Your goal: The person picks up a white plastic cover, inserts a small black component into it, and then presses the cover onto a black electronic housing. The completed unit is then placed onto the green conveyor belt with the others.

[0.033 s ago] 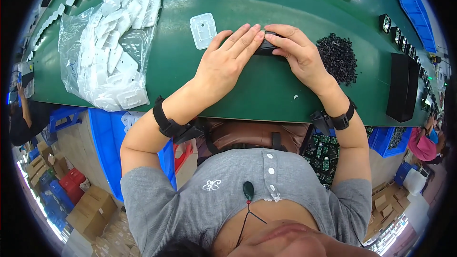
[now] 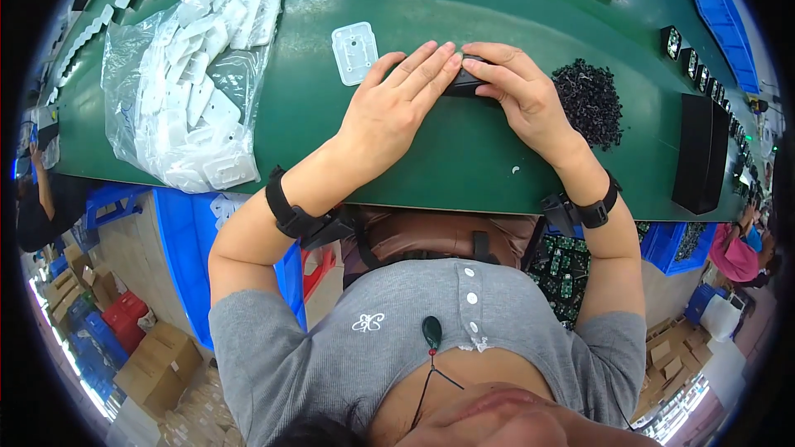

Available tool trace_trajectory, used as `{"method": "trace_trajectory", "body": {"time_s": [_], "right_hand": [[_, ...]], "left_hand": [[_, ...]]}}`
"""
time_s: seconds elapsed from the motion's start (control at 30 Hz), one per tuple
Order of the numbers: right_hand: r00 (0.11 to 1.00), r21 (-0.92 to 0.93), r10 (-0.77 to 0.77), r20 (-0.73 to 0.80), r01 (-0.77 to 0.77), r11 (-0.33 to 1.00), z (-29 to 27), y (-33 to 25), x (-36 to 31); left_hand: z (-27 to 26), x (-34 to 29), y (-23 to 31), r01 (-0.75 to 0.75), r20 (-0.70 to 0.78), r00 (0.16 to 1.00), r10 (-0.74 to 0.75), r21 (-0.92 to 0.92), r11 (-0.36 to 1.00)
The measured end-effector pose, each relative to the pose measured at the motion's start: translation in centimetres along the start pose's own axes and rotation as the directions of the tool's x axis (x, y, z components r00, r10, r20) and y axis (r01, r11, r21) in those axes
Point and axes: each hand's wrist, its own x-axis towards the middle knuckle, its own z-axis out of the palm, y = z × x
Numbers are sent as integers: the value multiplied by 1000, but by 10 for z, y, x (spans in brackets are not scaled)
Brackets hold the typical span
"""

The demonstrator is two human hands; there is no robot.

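At the middle of the green table [image 2: 464, 161] my two hands are closed around a black plastic casing [image 2: 461, 84], mostly hidden beneath my fingers. My left hand [image 2: 397, 99] covers its left side, its fingers close together and reaching over the top. On the right side, my right hand [image 2: 526, 91] grips the casing with bent fingers. Just left of my left hand lies a translucent white plastic cover [image 2: 354, 54]. A heap of small black parts [image 2: 588, 103] sits right of my right hand.
A clear bag of white plastic covers [image 2: 186, 83] lies at left. A tall black box [image 2: 700, 153] stands at right, near a row of casings with circuit boards [image 2: 691, 62]. Below the table edge are a blue bin [image 2: 182, 248] and circuit boards [image 2: 563, 269].
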Motion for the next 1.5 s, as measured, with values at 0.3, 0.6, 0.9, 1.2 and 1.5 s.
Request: {"method": "trace_trajectory", "body": {"time_s": [0.3, 0.6, 0.9, 1.2, 1.5], "right_hand": [[952, 172, 298, 72, -306, 936, -16, -12, 24], [903, 692, 428, -31, -290, 662, -10, -30, -2], [799, 135, 412, -437, -395, 909, -162, 63, -10], [800, -138, 584, -137, -599, 789, -258, 176, 11], [723, 38, 685, 95, -690, 723, -297, 241, 19]], "left_hand": [[6, 16, 1, 108, -100, 989, -108, -5, 994], [2, 34, 15, 394, 189, 906, -379, -707, 587], [-37, -5, -48, 412, -75, 908, -413, -32, 911], [-40, 3, -48, 469, 32, 883, -468, -113, 876], [-49, 2, -59, 588, 172, 808, -564, -155, 794]]}}
